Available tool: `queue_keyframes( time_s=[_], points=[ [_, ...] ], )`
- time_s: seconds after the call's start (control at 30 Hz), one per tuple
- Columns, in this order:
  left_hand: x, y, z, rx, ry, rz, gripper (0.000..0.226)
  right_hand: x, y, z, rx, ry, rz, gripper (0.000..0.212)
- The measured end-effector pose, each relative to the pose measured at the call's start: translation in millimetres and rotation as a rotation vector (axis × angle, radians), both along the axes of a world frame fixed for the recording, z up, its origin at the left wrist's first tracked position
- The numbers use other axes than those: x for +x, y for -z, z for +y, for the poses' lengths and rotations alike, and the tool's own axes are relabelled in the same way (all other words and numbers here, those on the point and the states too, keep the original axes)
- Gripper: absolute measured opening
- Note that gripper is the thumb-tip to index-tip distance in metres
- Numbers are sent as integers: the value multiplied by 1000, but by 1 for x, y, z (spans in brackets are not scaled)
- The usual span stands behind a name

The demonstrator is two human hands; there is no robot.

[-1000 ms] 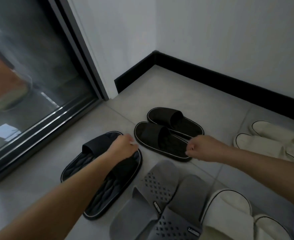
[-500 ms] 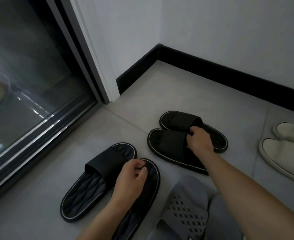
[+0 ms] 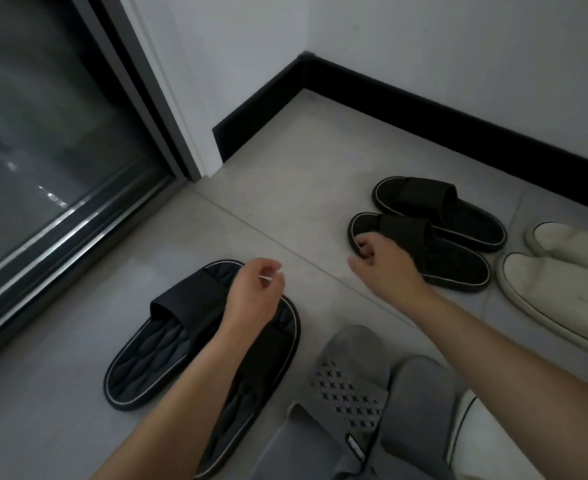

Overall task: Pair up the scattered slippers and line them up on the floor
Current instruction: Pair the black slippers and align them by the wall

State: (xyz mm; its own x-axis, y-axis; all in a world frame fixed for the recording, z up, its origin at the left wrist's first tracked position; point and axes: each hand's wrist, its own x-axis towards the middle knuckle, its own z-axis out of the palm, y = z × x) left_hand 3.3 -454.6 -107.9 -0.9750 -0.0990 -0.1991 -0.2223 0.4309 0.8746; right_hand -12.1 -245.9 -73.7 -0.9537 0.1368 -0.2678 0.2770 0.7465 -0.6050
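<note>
My left hand (image 3: 254,292) hovers just above a pair of black slippers with grey insoles (image 3: 154,362), fingers loosely curled and holding nothing. My right hand (image 3: 386,268) reaches to the toe of the nearer dark brown slipper (image 3: 455,268). Its fingertips rest on the toe rim and its thumb stays apart. The matching dark brown slipper (image 3: 424,199) lies beside it, nearer the wall. A pair of grey perforated slippers (image 3: 348,386) lies below my arms. A pair of white slippers (image 3: 555,292) lies at the right edge, and another white one (image 3: 486,445) is at the bottom right.
A dark glass sliding door (image 3: 43,133) with a metal track fills the left side. White walls with a black baseboard (image 3: 424,109) form a corner at the back. Bare grey floor tile (image 3: 303,174) lies between the corner and the slippers.
My right hand slid from the strap of the nearer dark brown slipper to its toe. My left hand lifted off the black slipper. The view shifted left.
</note>
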Motion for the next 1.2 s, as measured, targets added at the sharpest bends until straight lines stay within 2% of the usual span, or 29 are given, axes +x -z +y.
queue_keyframes(
  time_s=[0.17, 0.27, 0.37, 0.43, 0.5, 0.53, 0.57, 0.6, 0.7, 0.83, 1.03, 1.2],
  points=[
    [23, -4, -64, -7, -319, -8, 25, 54, 15, -69, -96, -274, -157, 48],
    [52, -5, -85, -118, -323, 35, 27, 77, 19, -106, -87, -396, -196, 74],
    [71, -3, -97, -241, -338, 21, 23, 84, 23, -131, 144, -518, -168, 104],
    [80, 3, -101, -321, -259, -163, 26, 79, 24, -136, 227, -528, -152, 109],
    [87, 11, -102, -485, -47, -380, 56, 74, 26, -135, 219, -507, -189, 109],
    [89, 14, -102, -551, 27, -430, 68, 74, 27, -134, 198, -495, -209, 107],
    [88, 16, -103, -599, 56, -419, 70, 75, 27, -134, 174, -483, -218, 104],
    [86, 17, -102, -616, 47, -366, 61, 76, 28, -134, 149, -470, -215, 103],
    [72, 17, -99, -540, -13, -162, 15, 79, 32, -137, 76, -393, -165, 99],
    [51, 20, -92, -514, -24, -38, 20, 62, 33, -135, 49, -301, -88, 99],
    [45, 38, -90, -602, 76, -81, 17, 53, 39, -122, 18, -325, -153, 103],
    [47, 45, -91, -614, 70, -48, 23, 46, 38, -130, 40, -368, -98, 103]
  ],
)
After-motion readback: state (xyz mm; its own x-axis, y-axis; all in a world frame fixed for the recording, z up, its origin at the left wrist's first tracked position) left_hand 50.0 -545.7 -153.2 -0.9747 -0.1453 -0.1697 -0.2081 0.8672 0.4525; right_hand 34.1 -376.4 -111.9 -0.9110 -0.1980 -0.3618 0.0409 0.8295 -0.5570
